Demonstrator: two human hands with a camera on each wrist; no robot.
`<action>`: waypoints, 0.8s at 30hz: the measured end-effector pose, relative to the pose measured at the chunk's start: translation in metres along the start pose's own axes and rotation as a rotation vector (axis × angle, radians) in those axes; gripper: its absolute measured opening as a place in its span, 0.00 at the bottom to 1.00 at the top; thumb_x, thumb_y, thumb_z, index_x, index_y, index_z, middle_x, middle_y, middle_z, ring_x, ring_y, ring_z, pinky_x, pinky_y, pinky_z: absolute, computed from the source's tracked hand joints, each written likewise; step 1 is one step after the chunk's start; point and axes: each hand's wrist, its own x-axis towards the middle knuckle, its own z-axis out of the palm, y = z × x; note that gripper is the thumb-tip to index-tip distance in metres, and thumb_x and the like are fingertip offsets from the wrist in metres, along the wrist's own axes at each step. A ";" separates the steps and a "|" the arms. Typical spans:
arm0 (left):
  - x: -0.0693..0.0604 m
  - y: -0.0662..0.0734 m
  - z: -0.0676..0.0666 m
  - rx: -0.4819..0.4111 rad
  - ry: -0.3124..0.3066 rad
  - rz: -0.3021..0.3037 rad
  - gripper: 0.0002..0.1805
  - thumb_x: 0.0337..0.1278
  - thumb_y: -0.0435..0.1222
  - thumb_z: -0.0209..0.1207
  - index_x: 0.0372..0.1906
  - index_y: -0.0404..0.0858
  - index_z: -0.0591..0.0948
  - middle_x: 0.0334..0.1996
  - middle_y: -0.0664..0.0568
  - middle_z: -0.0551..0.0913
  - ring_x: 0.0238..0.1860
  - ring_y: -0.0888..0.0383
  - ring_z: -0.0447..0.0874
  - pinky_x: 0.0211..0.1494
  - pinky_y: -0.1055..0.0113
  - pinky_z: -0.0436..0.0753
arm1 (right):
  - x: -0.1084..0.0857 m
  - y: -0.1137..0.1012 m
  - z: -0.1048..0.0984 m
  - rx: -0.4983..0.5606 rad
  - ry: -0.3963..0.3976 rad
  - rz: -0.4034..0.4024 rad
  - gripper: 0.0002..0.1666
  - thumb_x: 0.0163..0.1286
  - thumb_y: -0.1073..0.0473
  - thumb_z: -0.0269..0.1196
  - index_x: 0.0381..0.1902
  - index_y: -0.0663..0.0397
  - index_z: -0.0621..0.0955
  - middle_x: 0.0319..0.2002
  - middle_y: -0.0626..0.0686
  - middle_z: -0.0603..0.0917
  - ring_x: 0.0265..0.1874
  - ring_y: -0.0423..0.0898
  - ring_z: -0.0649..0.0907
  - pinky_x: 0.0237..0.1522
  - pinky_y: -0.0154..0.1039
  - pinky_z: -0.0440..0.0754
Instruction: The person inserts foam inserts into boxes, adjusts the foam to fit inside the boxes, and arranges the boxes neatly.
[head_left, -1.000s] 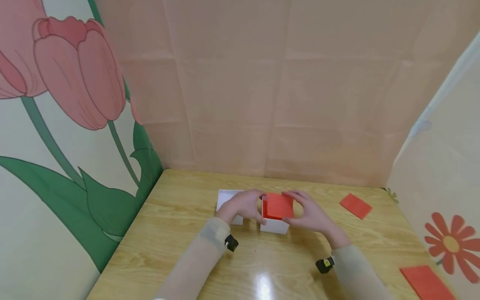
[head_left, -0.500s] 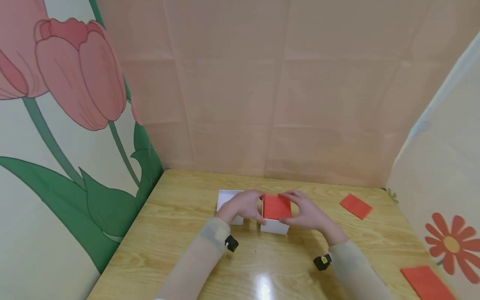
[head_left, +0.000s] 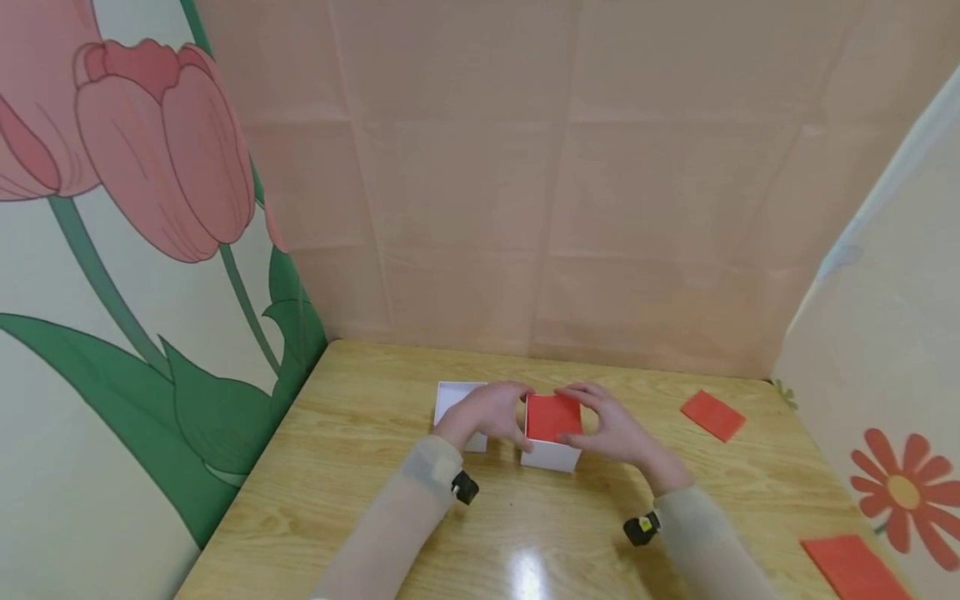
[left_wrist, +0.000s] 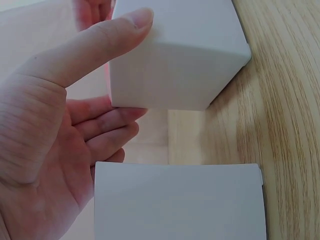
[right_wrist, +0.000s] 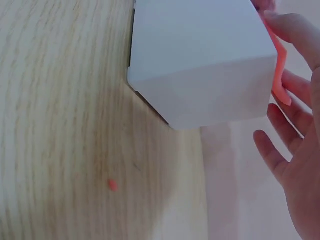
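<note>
A white box [head_left: 550, 457] stands on the wooden table with a red square sheet [head_left: 552, 417] at its top. My left hand [head_left: 487, 412] grips the box's left side; in the left wrist view the thumb lies on one face and the fingers reach around another. My right hand [head_left: 609, 429] is at the sheet's right edge, its thumb near the front and its fingers at the back. In the right wrist view, the sheet's edge [right_wrist: 281, 65] sticks out past the box rim, between thumb and fingers.
A second white box [head_left: 452, 397], open at the top, stands just left, partly hidden by my left hand. Two red sheets lie on the right: a flat rectangle [head_left: 713, 415] further back and a larger piece [head_left: 855, 568] near the front. Fabric walls rise behind and beside the table.
The red sheet has moved left and now lines up with the box's top. My right hand has shifted slightly left with it. The left hand keeps its place on the box.
</note>
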 end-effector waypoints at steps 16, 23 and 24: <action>0.002 -0.001 0.000 0.036 -0.012 -0.008 0.55 0.44 0.61 0.81 0.78 0.46 0.74 0.68 0.58 0.80 0.64 0.58 0.80 0.65 0.59 0.81 | -0.004 0.009 0.009 0.066 0.008 0.034 0.50 0.65 0.35 0.77 0.79 0.44 0.74 0.77 0.55 0.70 0.75 0.63 0.68 0.68 0.75 0.70; 0.000 0.000 -0.001 0.035 -0.009 -0.002 0.55 0.44 0.61 0.81 0.78 0.46 0.73 0.69 0.58 0.80 0.67 0.57 0.78 0.67 0.59 0.80 | -0.017 0.014 -0.003 0.137 0.039 0.055 0.46 0.67 0.40 0.77 0.79 0.40 0.74 0.78 0.57 0.69 0.73 0.66 0.70 0.66 0.76 0.70; -0.001 0.000 -0.001 0.029 -0.011 -0.005 0.55 0.44 0.60 0.82 0.78 0.45 0.73 0.69 0.58 0.80 0.67 0.57 0.78 0.67 0.59 0.80 | -0.018 0.016 -0.004 0.127 0.042 0.051 0.45 0.67 0.41 0.77 0.78 0.40 0.75 0.78 0.57 0.69 0.73 0.65 0.71 0.66 0.76 0.71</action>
